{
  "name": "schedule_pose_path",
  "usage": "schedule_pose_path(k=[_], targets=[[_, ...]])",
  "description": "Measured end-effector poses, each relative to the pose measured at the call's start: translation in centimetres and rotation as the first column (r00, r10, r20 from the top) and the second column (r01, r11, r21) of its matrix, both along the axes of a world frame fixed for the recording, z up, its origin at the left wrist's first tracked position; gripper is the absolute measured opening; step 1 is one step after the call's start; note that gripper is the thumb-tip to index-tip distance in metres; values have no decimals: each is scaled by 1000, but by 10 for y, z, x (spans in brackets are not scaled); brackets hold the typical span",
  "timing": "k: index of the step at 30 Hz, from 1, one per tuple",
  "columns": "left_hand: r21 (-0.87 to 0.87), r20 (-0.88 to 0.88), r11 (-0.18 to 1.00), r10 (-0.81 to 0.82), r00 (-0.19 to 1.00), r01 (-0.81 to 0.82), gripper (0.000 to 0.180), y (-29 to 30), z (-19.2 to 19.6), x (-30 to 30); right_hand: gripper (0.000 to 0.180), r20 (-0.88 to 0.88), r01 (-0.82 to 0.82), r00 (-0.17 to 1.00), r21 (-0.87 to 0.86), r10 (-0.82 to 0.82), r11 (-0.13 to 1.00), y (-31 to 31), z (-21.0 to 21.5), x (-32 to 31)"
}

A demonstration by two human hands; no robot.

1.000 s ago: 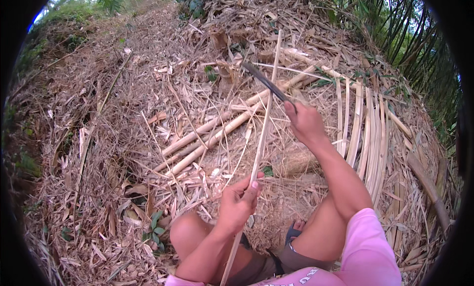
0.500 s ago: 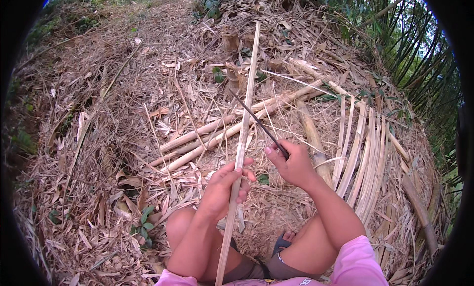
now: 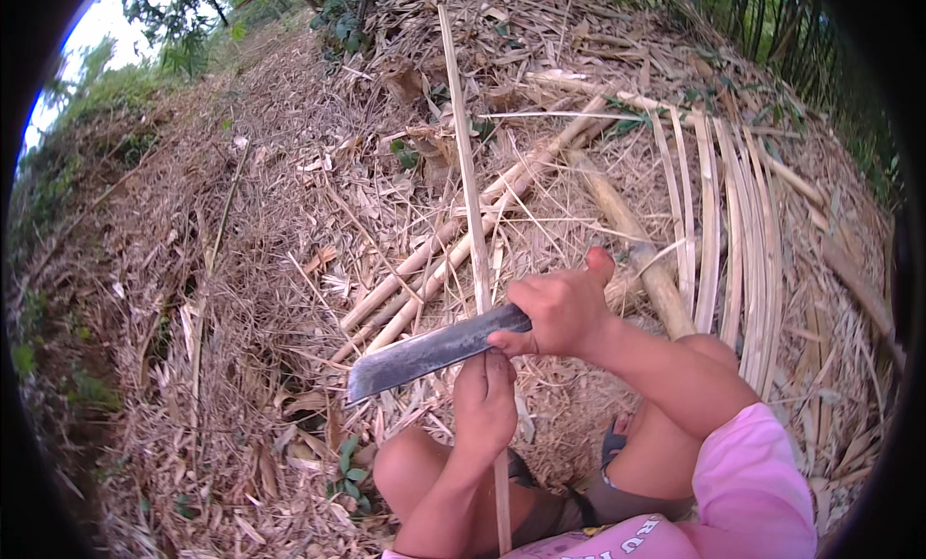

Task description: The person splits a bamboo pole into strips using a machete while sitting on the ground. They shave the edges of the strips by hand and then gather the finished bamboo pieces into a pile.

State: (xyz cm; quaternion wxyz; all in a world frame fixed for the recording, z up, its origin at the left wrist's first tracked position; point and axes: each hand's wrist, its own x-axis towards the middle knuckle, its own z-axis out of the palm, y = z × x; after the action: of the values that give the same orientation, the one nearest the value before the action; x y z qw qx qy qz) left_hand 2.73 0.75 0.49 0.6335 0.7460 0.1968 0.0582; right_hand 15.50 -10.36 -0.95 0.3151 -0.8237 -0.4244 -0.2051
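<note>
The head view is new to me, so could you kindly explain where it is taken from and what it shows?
There is no machine here: a wide fisheye camera worn on the person's head looks down at their own bare hands. The right hand grips a broad, dark blade; the left hand holds a long, pale strip just below where the blade crosses it in view. Poles lie ahead on the dry ground litter, with a row of similar strips to the right.

My blade is dark grey, paler toward its far end, while my bamboo strip is pale straw. My pink shirt bears white lettering, my shorts are grey-brown, and my sandal, partly hidden, looks dark blue-grey. The leaf litter is mottled tan and brown.
</note>
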Motion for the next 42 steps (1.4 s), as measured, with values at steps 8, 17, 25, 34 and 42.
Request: schedule_pose_path(k=[8, 17, 25, 34, 42], targets=[[-112, -6, 994, 16, 1000, -17, 26, -4, 7, 0, 65, 7, 117, 993, -6, -117, 993, -13, -7, 38], [-131, -32, 991, -10, 999, 6, 27, -8, 7, -3, 63, 11, 94, 996, -5, -94, 996, -4, 0, 22], [-20, -19, 1000, 16, 1000, -16, 29, -9, -7, -8, 61, 30, 48, 998, -2, -48, 999, -3, -5, 20], [-12, -103, 1000, -19, 994, 18, 30, 4, 10, -16, 68, 175, 21, 984, 1, -21, 1000, 0, 5, 2], [-132, -122, 991, -29, 992, 13, 31, 9, 6, -22, 67, 205, 8, 979, -10, -6, 1000, 1, -2, 14]])
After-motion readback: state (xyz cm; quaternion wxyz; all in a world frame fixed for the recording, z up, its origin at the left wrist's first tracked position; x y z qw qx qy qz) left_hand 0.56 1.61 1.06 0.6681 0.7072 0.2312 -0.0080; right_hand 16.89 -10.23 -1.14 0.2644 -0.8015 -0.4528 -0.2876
